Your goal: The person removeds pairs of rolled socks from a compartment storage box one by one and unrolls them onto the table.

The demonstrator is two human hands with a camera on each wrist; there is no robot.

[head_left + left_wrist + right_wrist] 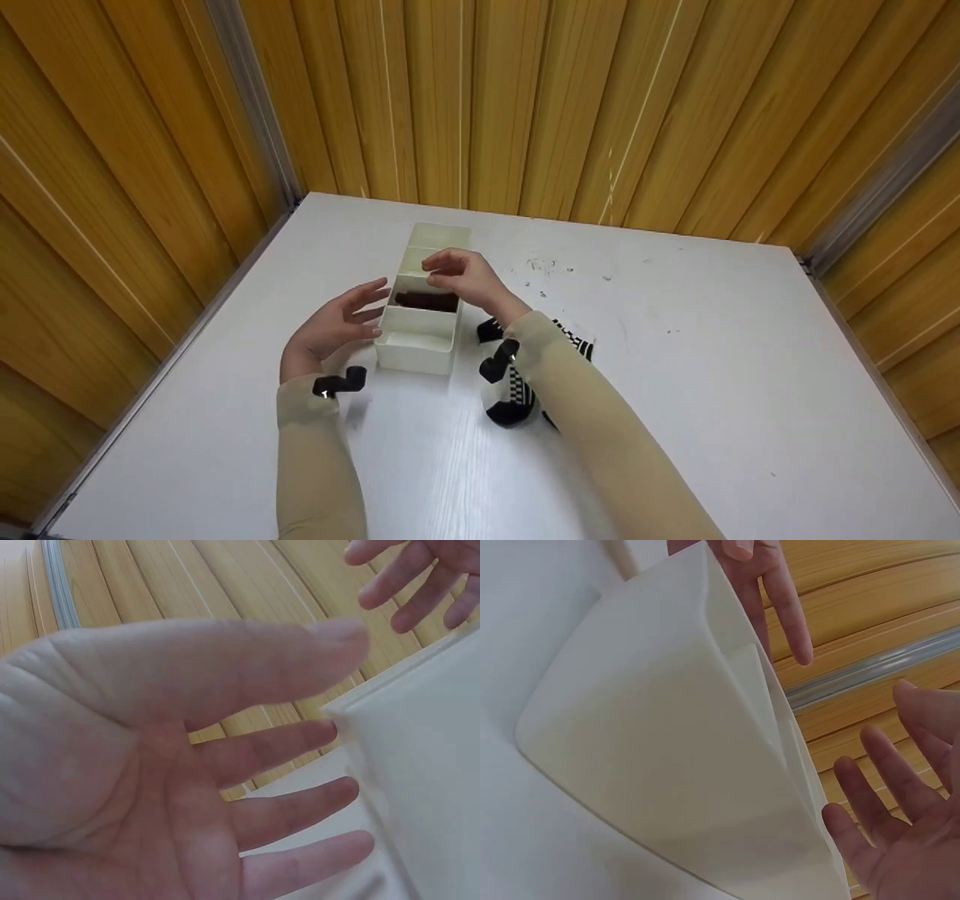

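Hands hovered on either side of a long white divided organizer box [417, 330] that sat on the white table [712, 390], toward its far left part. The left hand [330, 330] was spread flat, fingers straight and a little fanned, palm turned toward the box's left wall; from the left wrist view its fingertips [330, 733] reached just to the box's corner, though whether they actually touched it I could not tell. The right hand [461, 274] hung above the box's middle compartments with its fingers loosely bent and nothing visible between them (the right wrist view showed only 2 of its fingers [784, 611] lying past the box's rim). Inside the box, 1 compartment held a dark brown folded item [426, 301]; the compartment nearest the person showed only white, and those farther back were partly hidden by the right hand. Just right of the box, partly covered by the right forearm in its beige sleeve [600, 435], lay black-and-white patterned socks [511, 397] on the tabletop. Wooden slatted walls [480, 97] closed in the table on 3 sides.
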